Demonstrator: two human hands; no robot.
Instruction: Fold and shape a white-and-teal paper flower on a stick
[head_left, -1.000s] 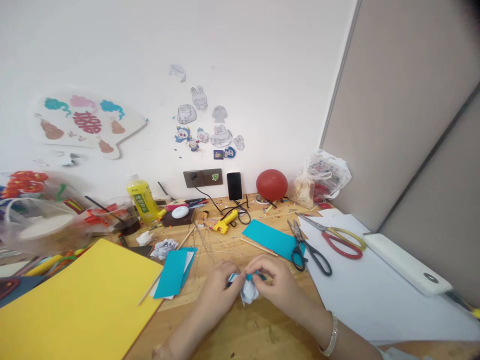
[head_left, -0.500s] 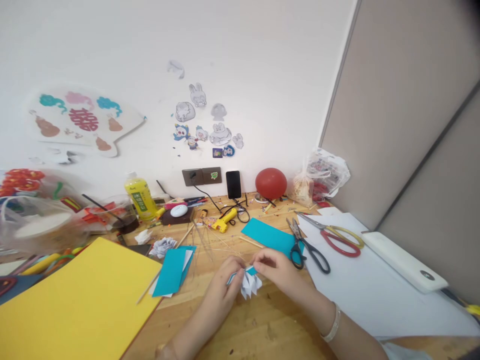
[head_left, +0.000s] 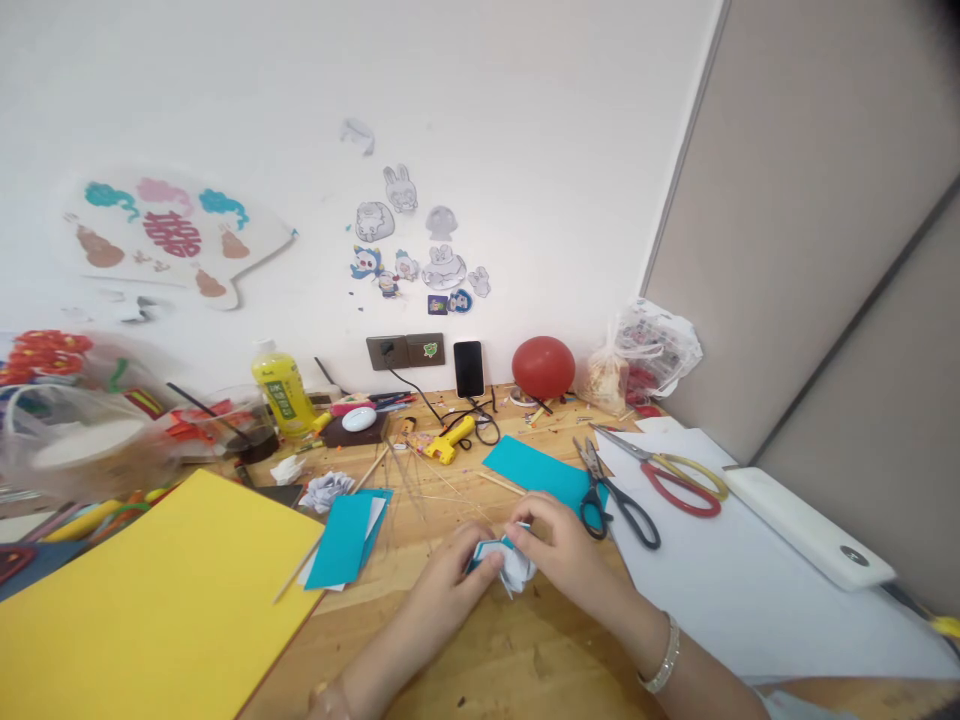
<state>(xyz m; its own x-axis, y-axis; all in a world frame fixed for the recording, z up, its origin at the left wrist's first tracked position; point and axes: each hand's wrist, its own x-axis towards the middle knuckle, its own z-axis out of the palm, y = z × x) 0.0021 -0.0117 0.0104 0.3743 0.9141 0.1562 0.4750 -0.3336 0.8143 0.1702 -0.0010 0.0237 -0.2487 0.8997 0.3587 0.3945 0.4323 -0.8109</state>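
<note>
A small folded piece of paper (head_left: pixel 516 570), white with blue edges, is held between both hands just above the wooden table. My left hand (head_left: pixel 463 565) pinches its left side with thumb and fingers. On the other side, my right hand (head_left: pixel 541 532) grips the blue upper edge between thumb and fingertips. Part of the folded paper is hidden behind the fingers. Beyond my right hand lies a flat blue paper strip (head_left: pixel 536 475), with black-handled scissors (head_left: pixel 616 500) across its right end. Folded blue papers (head_left: pixel 341 545) lie to the left of my left hand.
A yellow sheet (head_left: pixel 157 590) covers the left side, with a wooden stick (head_left: pixel 296 570) over its edge. A grey-white paper flower (head_left: pixel 328 491) and a yellow glue gun (head_left: pixel 452 441) sit farther back. Red-and-yellow-handled scissors (head_left: pixel 682 485) rest on a large white sheet (head_left: pixel 750 590) at right.
The folded paper has turned and moved slightly right, showing more of its white face. My left hand has shifted a little right with it, and the right hand keeps its pinch.
</note>
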